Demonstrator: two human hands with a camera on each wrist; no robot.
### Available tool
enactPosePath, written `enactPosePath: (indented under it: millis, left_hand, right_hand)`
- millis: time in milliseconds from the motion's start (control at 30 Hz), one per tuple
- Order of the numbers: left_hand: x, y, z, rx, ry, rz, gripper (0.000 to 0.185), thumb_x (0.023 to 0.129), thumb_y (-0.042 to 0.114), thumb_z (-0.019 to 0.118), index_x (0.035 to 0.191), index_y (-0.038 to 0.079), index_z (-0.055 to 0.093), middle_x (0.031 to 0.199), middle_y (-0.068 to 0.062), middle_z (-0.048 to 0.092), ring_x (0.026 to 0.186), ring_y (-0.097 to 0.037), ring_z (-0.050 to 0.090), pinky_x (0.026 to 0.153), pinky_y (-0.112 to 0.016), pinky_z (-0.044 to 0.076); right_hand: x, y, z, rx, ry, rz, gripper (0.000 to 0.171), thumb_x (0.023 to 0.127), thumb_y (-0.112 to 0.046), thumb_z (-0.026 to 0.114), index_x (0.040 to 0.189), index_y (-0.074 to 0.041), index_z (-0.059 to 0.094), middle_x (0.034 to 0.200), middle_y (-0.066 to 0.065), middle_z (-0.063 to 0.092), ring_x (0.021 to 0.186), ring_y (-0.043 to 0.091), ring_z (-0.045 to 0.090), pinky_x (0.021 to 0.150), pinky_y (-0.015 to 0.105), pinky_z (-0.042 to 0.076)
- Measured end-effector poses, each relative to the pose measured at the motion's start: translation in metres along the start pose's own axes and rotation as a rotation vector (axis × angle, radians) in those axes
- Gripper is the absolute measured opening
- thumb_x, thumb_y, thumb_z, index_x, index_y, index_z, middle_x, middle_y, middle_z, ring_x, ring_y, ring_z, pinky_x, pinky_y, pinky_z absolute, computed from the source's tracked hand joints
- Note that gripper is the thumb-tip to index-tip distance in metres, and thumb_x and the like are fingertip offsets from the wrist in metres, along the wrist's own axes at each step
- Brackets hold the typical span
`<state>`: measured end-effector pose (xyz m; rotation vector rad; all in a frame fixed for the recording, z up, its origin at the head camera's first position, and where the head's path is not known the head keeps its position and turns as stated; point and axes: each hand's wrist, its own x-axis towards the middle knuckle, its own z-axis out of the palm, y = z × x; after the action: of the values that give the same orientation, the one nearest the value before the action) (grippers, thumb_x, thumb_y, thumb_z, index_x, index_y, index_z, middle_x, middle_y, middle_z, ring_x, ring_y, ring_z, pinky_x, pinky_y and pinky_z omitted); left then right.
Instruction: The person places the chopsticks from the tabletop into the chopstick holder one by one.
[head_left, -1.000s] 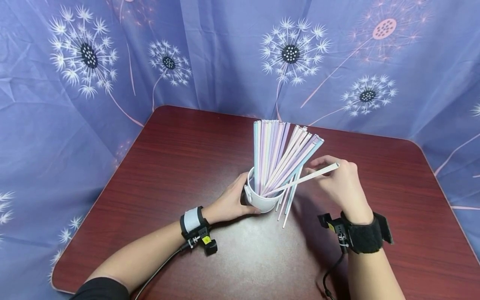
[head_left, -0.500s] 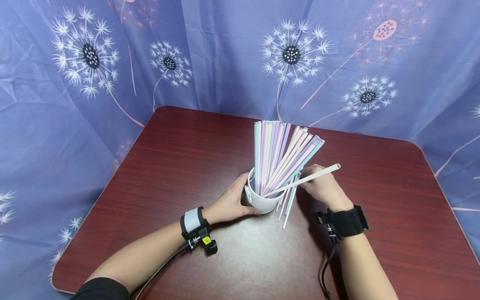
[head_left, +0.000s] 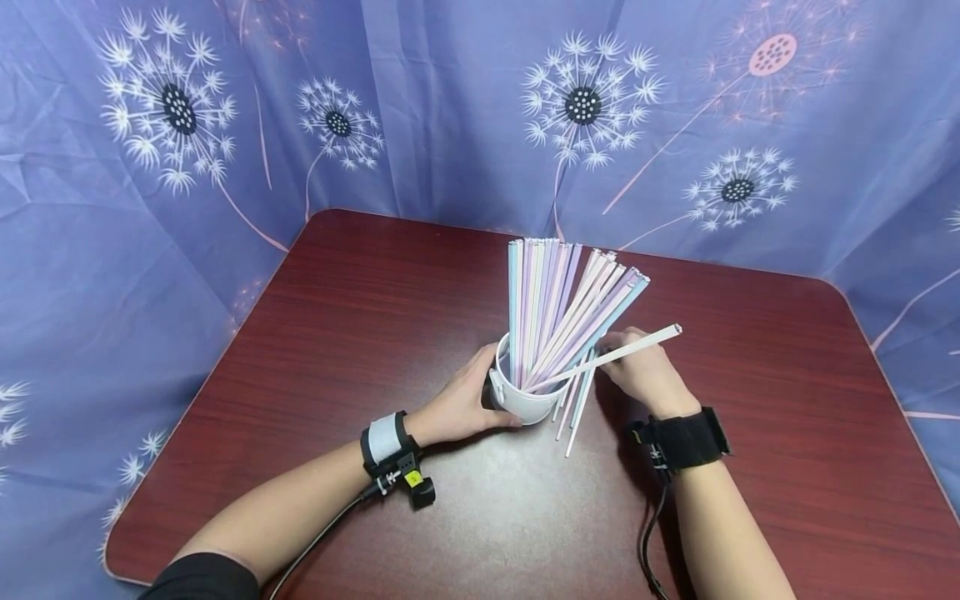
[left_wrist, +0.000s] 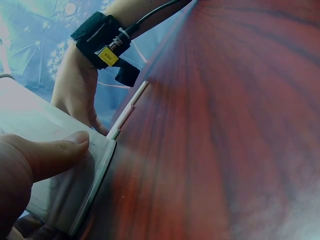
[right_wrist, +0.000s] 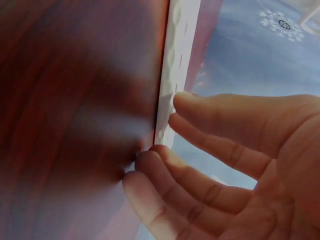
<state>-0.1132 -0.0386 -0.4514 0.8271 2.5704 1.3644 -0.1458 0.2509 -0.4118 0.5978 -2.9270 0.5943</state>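
Observation:
A white bucket [head_left: 529, 406] stands on the table, filled with slender pastel chopsticks [head_left: 551, 292] in white, pink, purple and blue. My left hand [head_left: 461, 406] grips its side, the thumb [left_wrist: 60, 152] lying along the wall near the base in the left wrist view. More chopsticks lie on the table just right of the bucket, where my right hand [head_left: 641, 371] reaches down. In the right wrist view its thumb and fingers [right_wrist: 195, 185] are spread and gently bent, fingertips right at the white chopsticks [right_wrist: 175, 55]. One white chopstick [head_left: 645, 342] leans out over this hand.
The dark red wooden table [head_left: 360, 317] has rounded corners and a blue-purple dandelion-print curtain [head_left: 465, 108] behind it. Wrist camera straps [head_left: 686, 442] sit on both arms, and a cable [head_left: 647, 542] runs back from the right one.
My right hand has come down and left, from beside the chopsticks to the ones on the table, and barely moves in the last half second. My left hand and the bucket stay put.

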Motion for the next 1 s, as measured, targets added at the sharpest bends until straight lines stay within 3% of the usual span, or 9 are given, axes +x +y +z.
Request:
enactPosePath:
  millis: [133, 300, 500, 733, 1000]
  left_hand:
    - [0.000, 0.000, 0.000, 0.004, 0.003, -0.002, 0.112, 0.068, 0.037, 0.089, 0.154, 0.025, 0.018, 0.148, 0.002, 0.038, 0.134, -0.011, 0.037, 0.113, -0.035, 0.031]
    - [0.000, 0.000, 0.000, 0.001, 0.007, 0.003, 0.112, 0.068, 0.037, 0.089, 0.154, 0.026, 0.018, 0.148, 0.002, 0.038, 0.134, -0.011, 0.037, 0.112, -0.036, 0.031]
    - [0.000, -0.001, -0.001, -0.008, 0.002, 0.002, 0.111, 0.069, 0.039, 0.088, 0.154, 0.027, 0.018, 0.148, 0.004, 0.038, 0.134, -0.010, 0.037, 0.113, -0.035, 0.031]
    - [0.000, -0.001, 0.000, -0.005, 0.009, 0.017, 0.111, 0.068, 0.038, 0.089, 0.154, 0.027, 0.019, 0.148, 0.002, 0.038, 0.134, -0.012, 0.037, 0.112, -0.037, 0.032]
    - [0.000, 0.000, 0.000, 0.009, 0.002, 0.008, 0.112, 0.069, 0.039, 0.088, 0.155, 0.027, 0.017, 0.147, 0.004, 0.039, 0.134, -0.010, 0.037, 0.113, -0.035, 0.031]
  right_hand:
    - [0.000, -0.001, -0.001, -0.005, -0.033, 0.018, 0.003, 0.083, -0.005, 0.072, 0.081, -0.003, 0.072, 0.074, 0.007, 0.065, 0.075, 0.025, 0.060, 0.066, 0.043, 0.051]
    - [-0.003, 0.002, -0.003, -0.022, -0.053, 0.151, 0.009, 0.083, -0.009, 0.073, 0.077, -0.003, 0.070, 0.068, 0.008, 0.063, 0.059, 0.021, 0.055, 0.057, 0.042, 0.049]
    - [-0.003, 0.004, -0.007, -0.021, -0.038, 0.275, 0.010, 0.076, -0.002, 0.068, 0.083, 0.005, 0.067, 0.074, 0.016, 0.064, 0.061, 0.028, 0.055, 0.056, 0.048, 0.049]
    - [-0.003, 0.007, -0.010, 0.020, -0.044, 0.344, 0.020, 0.076, -0.005, 0.070, 0.092, 0.007, 0.066, 0.084, 0.021, 0.065, 0.067, 0.031, 0.060, 0.061, 0.049, 0.051]
    - [-0.006, 0.021, -0.017, 0.028, -0.126, 0.396, 0.022, 0.081, -0.016, 0.073, 0.087, 0.003, 0.063, 0.069, 0.013, 0.061, 0.057, 0.025, 0.055, 0.052, 0.037, 0.046]
